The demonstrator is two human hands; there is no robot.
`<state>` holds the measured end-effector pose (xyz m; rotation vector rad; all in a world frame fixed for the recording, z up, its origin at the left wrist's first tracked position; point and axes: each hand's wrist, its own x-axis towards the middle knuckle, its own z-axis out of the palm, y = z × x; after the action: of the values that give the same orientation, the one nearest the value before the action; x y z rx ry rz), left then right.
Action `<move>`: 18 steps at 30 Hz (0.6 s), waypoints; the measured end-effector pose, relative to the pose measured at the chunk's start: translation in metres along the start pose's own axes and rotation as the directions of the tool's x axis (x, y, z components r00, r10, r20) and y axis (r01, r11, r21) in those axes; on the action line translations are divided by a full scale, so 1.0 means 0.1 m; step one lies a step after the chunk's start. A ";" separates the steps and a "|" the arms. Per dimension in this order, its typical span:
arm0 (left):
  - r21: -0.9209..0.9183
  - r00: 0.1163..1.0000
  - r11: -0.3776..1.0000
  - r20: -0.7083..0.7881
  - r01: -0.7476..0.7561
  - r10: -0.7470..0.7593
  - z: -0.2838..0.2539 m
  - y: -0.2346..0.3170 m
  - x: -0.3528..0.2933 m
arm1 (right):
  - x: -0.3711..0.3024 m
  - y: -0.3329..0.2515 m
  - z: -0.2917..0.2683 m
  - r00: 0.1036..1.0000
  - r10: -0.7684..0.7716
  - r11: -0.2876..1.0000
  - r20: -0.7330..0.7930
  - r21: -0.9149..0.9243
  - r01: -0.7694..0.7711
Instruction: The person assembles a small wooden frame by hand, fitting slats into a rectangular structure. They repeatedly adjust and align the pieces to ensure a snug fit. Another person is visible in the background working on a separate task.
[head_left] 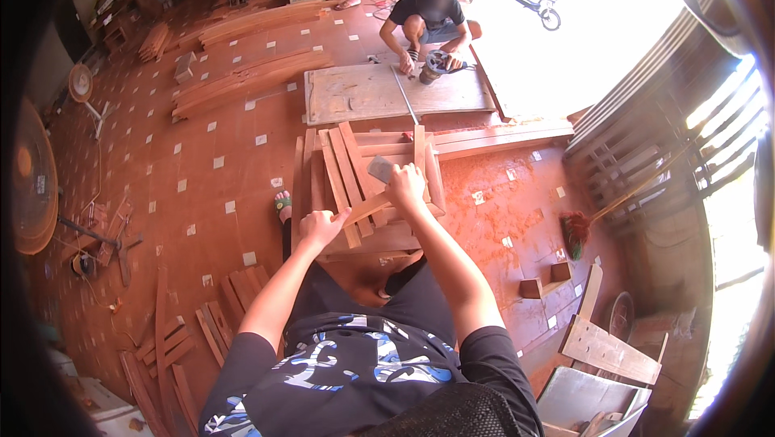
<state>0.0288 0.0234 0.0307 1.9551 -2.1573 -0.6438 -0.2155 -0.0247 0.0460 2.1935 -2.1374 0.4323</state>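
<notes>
A short wooden slat (367,209) slants between my two hands above a low wooden bench frame. My left hand (321,230) is closed round its near end, thumb along the wood. At its far end is my right hand (406,187), fingers closed on a flat grey piece (380,167) that sticks out to the left, perhaps sandpaper; the fingers hide how it meets the slat. Several loose slats (343,167) lie side by side under and beyond my hands. One more slat (419,149) stands out just past my right hand.
Ahead, a person (432,21) squats at a wooden board (363,92) with a power tool (436,66). Long planks (250,82) lie on the tiled floor at left, cut pieces (214,328) nearer. A fan (36,179) is far left, a broom (576,231) right.
</notes>
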 end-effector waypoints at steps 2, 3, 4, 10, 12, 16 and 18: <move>-0.068 0.998 0.998 -0.067 -0.019 0.014 0.06 0.14 0.08 | -0.01 0.18 -0.01 0.995 0.095 0.994 -0.030 0.048 -0.094; -0.111 0.994 0.993 -0.107 -0.035 0.023 0.08 0.27 0.12 | -0.02 0.32 -0.02 0.992 0.125 0.991 -0.014 0.047 -0.124; -0.155 0.989 0.987 -0.146 -0.052 0.029 0.08 0.37 0.16 | -0.03 0.46 -0.02 0.988 0.153 0.987 0.001 0.046 -0.153; -0.022 0.935 0.995 -0.346 -0.098 0.084 0.32 0.30 0.21 | -0.15 0.58 -0.09 0.989 0.115 0.988 -0.089 0.113 -0.104; -0.037 0.955 0.997 -0.291 -0.066 0.052 0.33 0.30 0.24 | -0.14 0.55 -0.04 0.977 0.174 0.979 -0.121 0.132 -0.158; 0.030 0.957 0.999 -0.290 0.023 -0.013 0.40 0.30 0.32 | 0.01 0.69 0.05 0.983 0.183 0.954 0.009 0.240 -0.179; 0.041 0.981 0.997 -0.187 0.066 -0.057 0.37 0.38 0.33 | -0.02 0.66 -0.04 0.966 0.259 0.923 0.024 0.288 -0.254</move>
<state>-0.0250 0.0008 0.0075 2.0239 -2.0249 -0.4036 -0.2815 -0.0243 0.0386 2.0294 -2.5050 0.8230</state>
